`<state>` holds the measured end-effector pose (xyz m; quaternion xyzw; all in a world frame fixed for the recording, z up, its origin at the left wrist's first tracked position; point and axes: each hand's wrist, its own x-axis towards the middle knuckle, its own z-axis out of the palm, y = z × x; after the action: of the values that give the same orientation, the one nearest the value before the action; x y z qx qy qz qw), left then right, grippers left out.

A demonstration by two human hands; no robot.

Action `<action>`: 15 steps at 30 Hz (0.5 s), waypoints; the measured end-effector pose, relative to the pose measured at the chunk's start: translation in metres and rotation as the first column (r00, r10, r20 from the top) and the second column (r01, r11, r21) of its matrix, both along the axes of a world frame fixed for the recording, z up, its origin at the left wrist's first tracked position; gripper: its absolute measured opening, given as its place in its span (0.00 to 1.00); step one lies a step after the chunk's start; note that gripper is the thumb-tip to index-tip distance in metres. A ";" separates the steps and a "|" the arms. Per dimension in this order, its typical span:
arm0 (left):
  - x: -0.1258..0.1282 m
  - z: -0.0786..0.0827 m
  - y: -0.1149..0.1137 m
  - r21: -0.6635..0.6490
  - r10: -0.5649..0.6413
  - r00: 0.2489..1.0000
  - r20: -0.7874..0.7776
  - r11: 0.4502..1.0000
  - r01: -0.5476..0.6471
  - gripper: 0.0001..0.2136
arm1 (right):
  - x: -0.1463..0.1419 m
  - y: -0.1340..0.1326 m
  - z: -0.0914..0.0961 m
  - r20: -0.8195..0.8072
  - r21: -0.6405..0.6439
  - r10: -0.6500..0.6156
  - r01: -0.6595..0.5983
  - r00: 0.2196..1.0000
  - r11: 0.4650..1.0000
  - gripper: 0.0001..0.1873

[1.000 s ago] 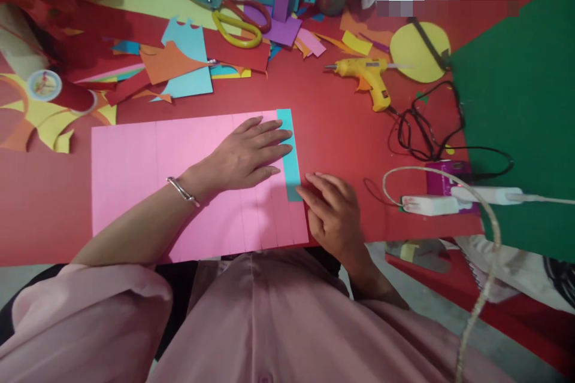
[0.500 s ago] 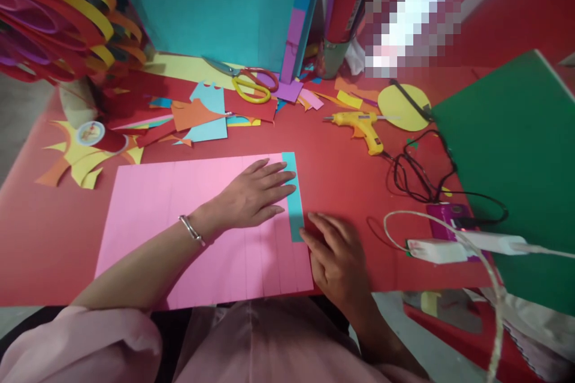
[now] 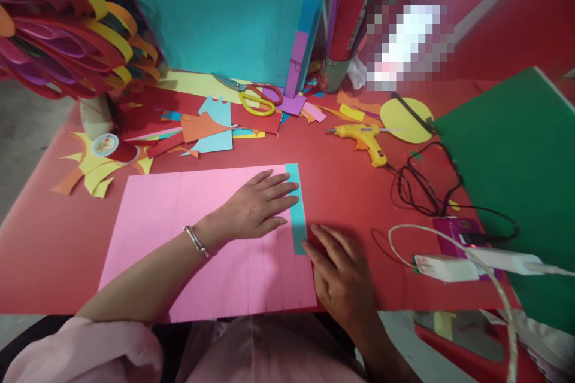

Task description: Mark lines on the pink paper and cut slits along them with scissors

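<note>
A pink sheet (image 3: 211, 281) with faint parallel lines lies flat in front of me on the red tabletop. Along its right edge, at the upper part, runs a short turquoise paper strip (image 3: 299, 238). My left hand (image 3: 254, 206) rests palm down on the sheet, fingers spread, their tips reaching over the strip. At the sheet's right edge is my right hand (image 3: 344, 272), its fingers loosely extended and slightly bent. One fingertip touches the strip's lower right corner; the thumb is mostly hidden.
Beyond the sheet lie scissors (image 3: 258, 102), paper scraps (image 3: 209, 128) and a yellow glue gun (image 3: 366, 140). A thread spool (image 3: 114, 148) stands left. Rightward are black cable loops (image 3: 404, 185), a purple power strip (image 3: 453, 230), white plugs (image 3: 447, 267) and a green board (image 3: 516, 179).
The whole scene sits slightly lower and further right in view, as the camera has tilted. Both hands keep their places on the sheet and strip.
</note>
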<state>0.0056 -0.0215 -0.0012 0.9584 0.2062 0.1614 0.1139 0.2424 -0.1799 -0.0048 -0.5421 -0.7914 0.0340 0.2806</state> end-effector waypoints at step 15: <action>0.000 -0.002 0.000 0.009 -0.004 1.000 -0.006 1.000 0.004 0.23 | 0.000 -0.001 -0.002 -0.007 -0.007 0.001 -0.001 1.000 1.000 0.19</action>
<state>0.0052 -0.0211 -0.0028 0.9598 0.2037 0.1593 0.1095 0.2422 -0.1814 -0.0071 -0.5426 -0.7905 0.0388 0.2814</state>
